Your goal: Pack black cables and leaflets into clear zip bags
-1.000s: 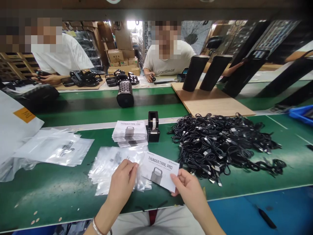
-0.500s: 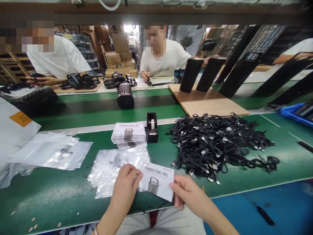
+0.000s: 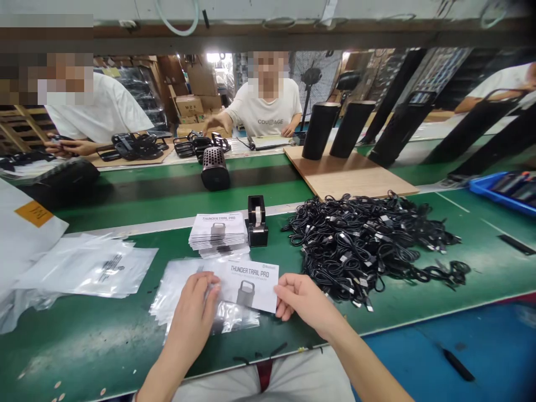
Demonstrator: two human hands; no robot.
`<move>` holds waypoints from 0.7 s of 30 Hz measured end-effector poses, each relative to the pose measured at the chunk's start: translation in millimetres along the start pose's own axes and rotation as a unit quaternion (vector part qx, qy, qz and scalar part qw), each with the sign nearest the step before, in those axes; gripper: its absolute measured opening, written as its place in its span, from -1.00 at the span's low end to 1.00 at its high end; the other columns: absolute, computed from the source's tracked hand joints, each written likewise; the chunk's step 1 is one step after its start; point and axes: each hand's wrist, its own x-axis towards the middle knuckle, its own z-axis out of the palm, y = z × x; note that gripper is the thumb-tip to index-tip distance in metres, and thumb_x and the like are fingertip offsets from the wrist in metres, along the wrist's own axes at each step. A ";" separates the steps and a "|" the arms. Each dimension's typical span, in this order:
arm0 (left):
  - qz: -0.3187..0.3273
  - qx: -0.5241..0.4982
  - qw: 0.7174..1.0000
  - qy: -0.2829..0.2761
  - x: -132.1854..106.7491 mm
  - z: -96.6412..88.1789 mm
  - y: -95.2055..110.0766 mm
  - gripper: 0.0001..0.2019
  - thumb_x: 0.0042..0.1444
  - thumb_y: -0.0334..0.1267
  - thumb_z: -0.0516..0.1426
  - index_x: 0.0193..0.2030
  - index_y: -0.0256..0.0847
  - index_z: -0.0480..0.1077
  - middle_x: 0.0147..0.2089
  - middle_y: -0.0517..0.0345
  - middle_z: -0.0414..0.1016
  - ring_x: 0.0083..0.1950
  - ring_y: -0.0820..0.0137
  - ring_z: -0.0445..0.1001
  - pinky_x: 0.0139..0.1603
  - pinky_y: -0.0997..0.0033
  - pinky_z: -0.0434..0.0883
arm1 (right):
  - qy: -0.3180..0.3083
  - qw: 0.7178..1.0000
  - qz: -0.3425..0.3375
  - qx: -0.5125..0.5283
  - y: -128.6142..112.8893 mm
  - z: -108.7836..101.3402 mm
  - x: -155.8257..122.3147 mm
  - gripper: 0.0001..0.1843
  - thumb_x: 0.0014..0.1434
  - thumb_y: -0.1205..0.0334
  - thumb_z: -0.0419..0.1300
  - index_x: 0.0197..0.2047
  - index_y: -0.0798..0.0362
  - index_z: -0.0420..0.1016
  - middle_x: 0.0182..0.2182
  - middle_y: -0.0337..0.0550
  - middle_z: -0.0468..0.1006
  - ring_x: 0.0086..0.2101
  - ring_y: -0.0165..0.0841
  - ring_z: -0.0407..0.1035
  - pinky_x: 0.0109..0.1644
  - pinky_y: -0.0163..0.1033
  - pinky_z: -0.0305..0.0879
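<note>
My right hand (image 3: 304, 301) pinches the right edge of a white printed booklet (image 3: 262, 287) marked THUNDER TRAIL PRO. My left hand (image 3: 199, 307) is closed at the booklet's left end, its fingers pinching a clear plastic bag (image 3: 237, 319). The booklet's left end lies over or inside that bag; I cannot tell which. Under my left hand spreads a pile of clear bags (image 3: 173, 279). Just behind are a stack of the same booklets (image 3: 218, 226) and a black tape dispenser (image 3: 257, 220).
Coiled black USB cables (image 3: 355, 245) are heaped at right, before a wooden board (image 3: 352, 173) bearing black cylinders (image 3: 320, 131). More bags (image 3: 104, 265) lie left. A perforated speaker body (image 3: 215, 167) lies on the green belt. Co-workers sit opposite; a blue bin (image 3: 498, 192) stands far right.
The booklet and both my hands have moved left, the booklet's left end now nearer the bag pile. Across the table, a co-worker's arm has reached out toward the black frames.
</note>
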 end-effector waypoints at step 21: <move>0.162 0.136 0.977 -0.042 -16.8 25.0 -3.7 -0.66 0.15 -0.23 0.01 0.07 -0.18 0.30 0.18 0.02 0.27 0.05 0.15 0.26 -0.03 0.06 0.36 | 0.012 0.999 0.048 -0.012 4.4 -12.3 -0.1 -0.74 -0.01 0.13 0.16 -0.57 0.14 0.31 -0.70 -0.26 0.45 -0.67 -0.51 0.34 -0.59 -0.41 0.26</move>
